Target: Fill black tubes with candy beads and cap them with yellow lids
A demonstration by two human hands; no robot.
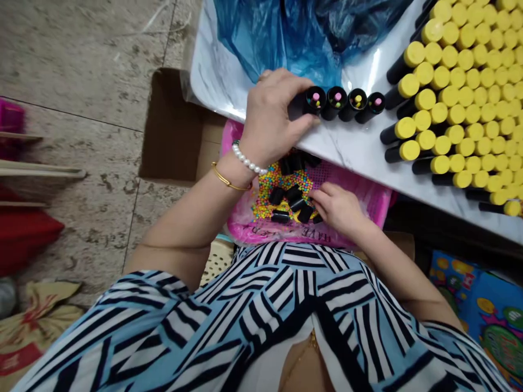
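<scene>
My left hand (278,111) is at the table edge, thumb and forefinger closed round the leftmost black tube (314,100). This tube stands in a row with several more open black tubes (357,106), with pink and yellow pieces visible inside. Below the table edge, my right hand (339,207) reaches into a pink basket (382,209). Its fingers are drawn together at the small coloured beads (267,190); whatever they pinch is hidden. Short black cylinders (297,203) lie among the beads, close to those fingertips.
Many black tubes with yellow caps (457,98) stand packed on the right of the white table (347,141). A blue plastic bag (281,43) lies at its back. Left of the basket is a cardboard box (174,130); a blue printed box (478,305) is low at right.
</scene>
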